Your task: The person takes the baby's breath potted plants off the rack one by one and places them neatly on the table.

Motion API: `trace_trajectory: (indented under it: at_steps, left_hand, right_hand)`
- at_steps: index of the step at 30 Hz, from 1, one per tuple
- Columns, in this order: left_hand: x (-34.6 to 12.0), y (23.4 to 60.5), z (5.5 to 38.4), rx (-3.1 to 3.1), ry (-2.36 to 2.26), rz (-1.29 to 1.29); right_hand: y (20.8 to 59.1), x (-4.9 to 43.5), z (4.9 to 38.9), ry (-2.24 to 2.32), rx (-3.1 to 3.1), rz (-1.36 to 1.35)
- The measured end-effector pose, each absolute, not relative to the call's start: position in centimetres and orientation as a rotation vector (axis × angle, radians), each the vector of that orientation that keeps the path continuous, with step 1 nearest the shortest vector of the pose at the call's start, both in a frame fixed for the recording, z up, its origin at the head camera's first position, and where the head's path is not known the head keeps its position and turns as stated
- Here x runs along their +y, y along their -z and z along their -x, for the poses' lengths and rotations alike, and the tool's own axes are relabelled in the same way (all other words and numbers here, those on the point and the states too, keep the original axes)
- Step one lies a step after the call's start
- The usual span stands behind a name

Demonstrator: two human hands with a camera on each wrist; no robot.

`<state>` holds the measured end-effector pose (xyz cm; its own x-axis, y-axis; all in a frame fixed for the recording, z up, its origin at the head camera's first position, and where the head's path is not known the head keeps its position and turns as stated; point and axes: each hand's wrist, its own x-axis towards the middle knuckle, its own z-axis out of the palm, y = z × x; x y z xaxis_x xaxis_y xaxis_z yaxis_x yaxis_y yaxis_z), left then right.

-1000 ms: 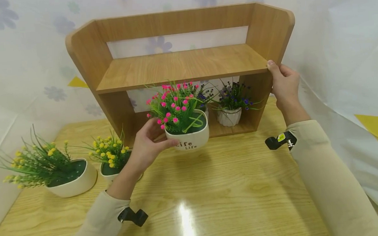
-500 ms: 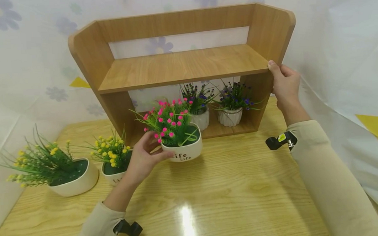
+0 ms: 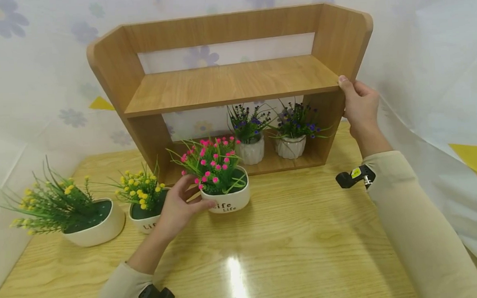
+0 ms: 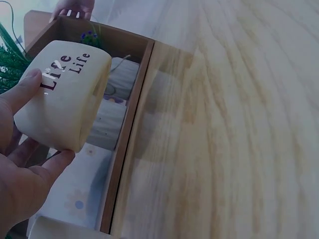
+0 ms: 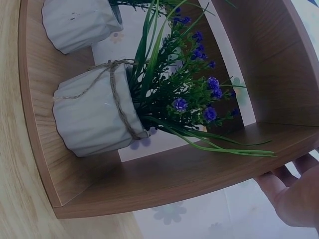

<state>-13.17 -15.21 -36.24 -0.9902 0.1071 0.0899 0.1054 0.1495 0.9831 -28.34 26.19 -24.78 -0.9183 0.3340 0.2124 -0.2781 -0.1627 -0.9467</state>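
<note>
My left hand (image 3: 182,204) holds a potted plant with pink flowers (image 3: 225,201) by its left side, thumb on the front and fingers around behind. The pot is white and oval, with "Life" printed on it, and is upright just in front of the wooden shelf (image 3: 235,84). In the left wrist view, the thumb presses beside the lettering on the pot (image 4: 65,99), close over the table. My right hand (image 3: 359,111) grips the shelf's right side panel, thumb on the front edge. In the right wrist view, its fingers (image 5: 271,186) lie against that panel's outer face.
On the shelf's lower level are two white pots with purple flowers, one at right (image 3: 291,147) and one nearer the middle (image 3: 252,151). Two yellow-flowered plants in white pots, one far left (image 3: 99,230) and one nearer (image 3: 143,219), stand on the wooden table (image 3: 292,254).
My left hand has brought the pink-flowered plant left, down and towards me, away from the shelf, uncovering the middle purple plant. My right hand has stayed on the side panel.
</note>
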Motion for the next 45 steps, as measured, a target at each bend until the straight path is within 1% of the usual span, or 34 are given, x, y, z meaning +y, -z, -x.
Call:
trace_trajectory:
  at_steps: [16,38,45]
  left_hand:
    - [-15.6,38.1,12.5,2.334,-1.995,-0.191]
    - [-15.5,38.8,12.3,2.324,-1.972,-0.110]
    - [-15.8,38.9,12.4,2.371,-1.914,-0.133]
  right_hand:
    - [24.8,26.3,28.2,-2.137,-1.729,0.065]
    - [24.8,26.0,28.6,-2.127,-1.708,0.046]
    - [24.8,26.2,28.5,-2.124,-1.719,0.061]
